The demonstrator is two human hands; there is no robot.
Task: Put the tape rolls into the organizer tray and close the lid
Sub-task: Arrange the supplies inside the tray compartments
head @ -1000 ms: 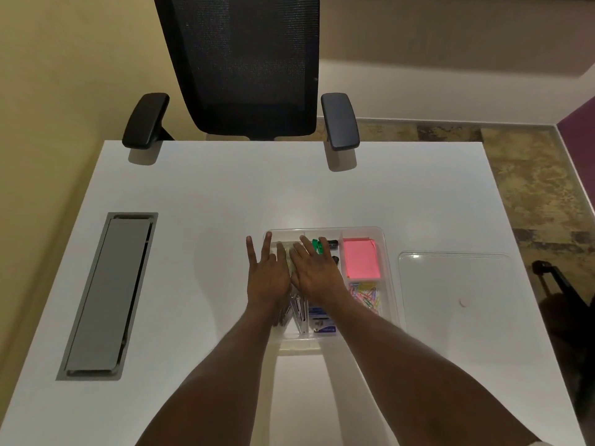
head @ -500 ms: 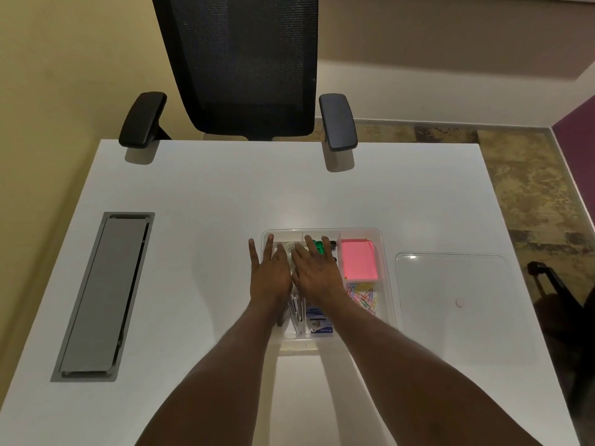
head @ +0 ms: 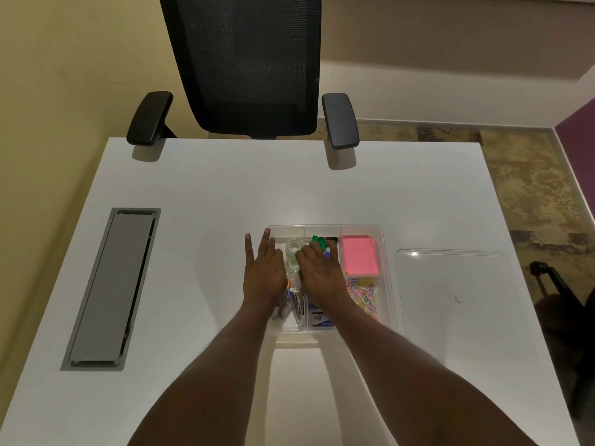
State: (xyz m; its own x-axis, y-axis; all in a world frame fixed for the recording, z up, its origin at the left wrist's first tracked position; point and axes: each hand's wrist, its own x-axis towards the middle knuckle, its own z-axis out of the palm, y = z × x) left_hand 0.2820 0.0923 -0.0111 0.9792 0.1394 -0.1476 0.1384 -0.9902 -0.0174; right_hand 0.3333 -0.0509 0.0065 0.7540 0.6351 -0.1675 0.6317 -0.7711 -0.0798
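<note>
tape rolls already sit in the organizer tray's far-left compartment, between both flat, empty hands.
light, slick plastic rings: pinch by the rim. left hand splayed, right hand loosely spread; lid lies right of tray, thin and flexible, so lift by opposite edges.

White surface, clear tray, bright stationery

The surface is plain white, with a grey panel set in it. The tray and lid are clear plastic. Inside the tray: clear tape rolls, a pink notepad, multicoloured paper clips and a green clip. The chair is black mesh, the wall yellow, the floor mottled brown.
</note>
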